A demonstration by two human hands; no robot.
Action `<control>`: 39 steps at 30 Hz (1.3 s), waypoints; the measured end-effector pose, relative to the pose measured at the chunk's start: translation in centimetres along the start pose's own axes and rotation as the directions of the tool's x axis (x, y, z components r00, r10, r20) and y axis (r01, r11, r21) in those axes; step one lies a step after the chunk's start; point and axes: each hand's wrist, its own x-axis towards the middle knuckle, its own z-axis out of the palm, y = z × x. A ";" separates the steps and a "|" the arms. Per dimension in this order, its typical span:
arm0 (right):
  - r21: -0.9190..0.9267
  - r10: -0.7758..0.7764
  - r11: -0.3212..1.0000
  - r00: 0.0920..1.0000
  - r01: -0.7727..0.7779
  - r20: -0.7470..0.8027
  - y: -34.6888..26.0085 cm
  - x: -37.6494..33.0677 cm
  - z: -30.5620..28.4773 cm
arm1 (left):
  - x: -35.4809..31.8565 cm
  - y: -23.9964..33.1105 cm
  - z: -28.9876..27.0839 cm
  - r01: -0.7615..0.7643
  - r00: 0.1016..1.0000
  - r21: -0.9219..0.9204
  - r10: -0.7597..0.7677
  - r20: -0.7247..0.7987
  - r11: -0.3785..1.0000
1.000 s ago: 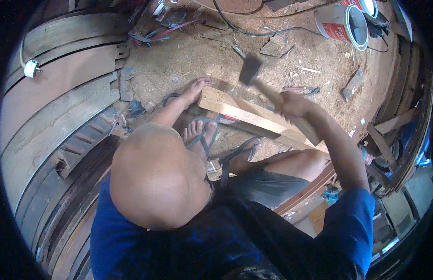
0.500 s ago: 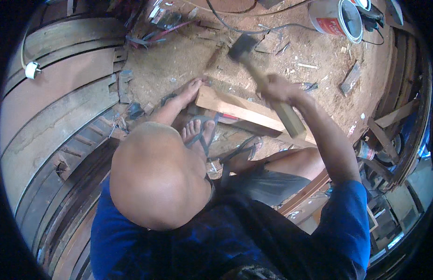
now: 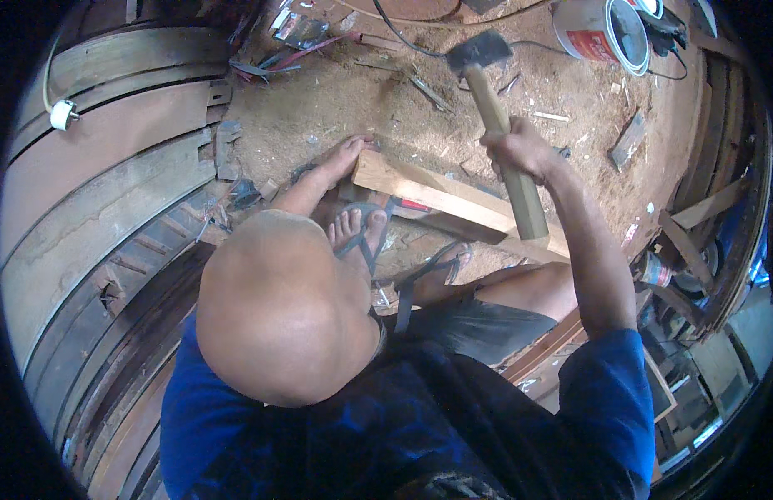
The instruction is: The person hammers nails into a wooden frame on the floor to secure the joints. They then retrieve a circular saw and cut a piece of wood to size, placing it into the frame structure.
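Hammer (image 3: 495, 108): there is one, a dark metal head on a thick wooden handle, raised above the sawdust floor (image 3: 336, 108) with the head pointing away from the person and up toward the top of the view. The right hand (image 3: 520, 150) has its fingers clenched round the middle of the handle, so the head stands clear above the fist and the butt end sticks out below it, crossing in front of the wooden beam (image 3: 436, 196). There is one such pale beam, lying flat on the floor and running from the left hand toward the right knee. The left hand (image 3: 341, 162) lies flat, fingers stretched out, pressing on the near end of that beam; it grips nothing. Two feet in flip-flops rest just below the beam, the left foot (image 3: 357, 229) touching its edge, the right foot (image 3: 441, 271) a little further back. One white paint can (image 3: 599, 29) with a red label lies on its side near the top of the view, well apart from the hammer head. A black cable (image 3: 420, 46) runs across the sawdust just beside the hammer head. Curved wooden planks (image 3: 103, 167) are stacked along the left side, with one small white plug (image 3: 63, 114) lying on them. Small offcuts and chips are scattered over the floor, too many and too small to count.
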 end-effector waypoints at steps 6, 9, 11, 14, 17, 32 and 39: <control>-0.278 0.139 0.960 0.894 -0.017 0.425 1.7 -3.2 5.5 | -0.2 -0.4 -0.1 0.000 1.000 0.008 0.000 0.001 1.000; -0.213 0.131 0.975 0.932 -0.059 0.339 2.0 -2.2 3.7 | -0.1 -0.3 0.1 -0.004 1.000 0.029 0.004 0.016 1.000; -0.081 0.074 0.995 0.971 -0.056 0.228 2.1 -2.2 3.1 | 0.4 0.3 -0.1 -0.008 1.000 0.035 0.007 0.017 0.999; -0.290 0.061 0.956 0.948 0.034 0.312 1.6 -4.9 3.9 | 0.5 0.2 0.3 0.007 0.999 0.058 -0.009 0.031 0.998; -0.550 -0.037 0.816 0.967 0.176 0.254 2.5 -5.7 6.8 | 0.1 0.5 0.0 0.014 0.999 0.097 -0.018 0.032 0.995; 0.337 -0.266 0.855 0.892 0.393 -0.365 13.7 -11.4 4.5 | -7.5 10.9 5.1 -0.446 0.891 0.895 0.113 0.440 0.030; 0.586 -0.012 0.774 0.931 0.241 -0.366 17.3 -11.2 3.8 | -6.2 12.0 7.6 -0.532 0.846 0.839 -0.103 0.523 -0.112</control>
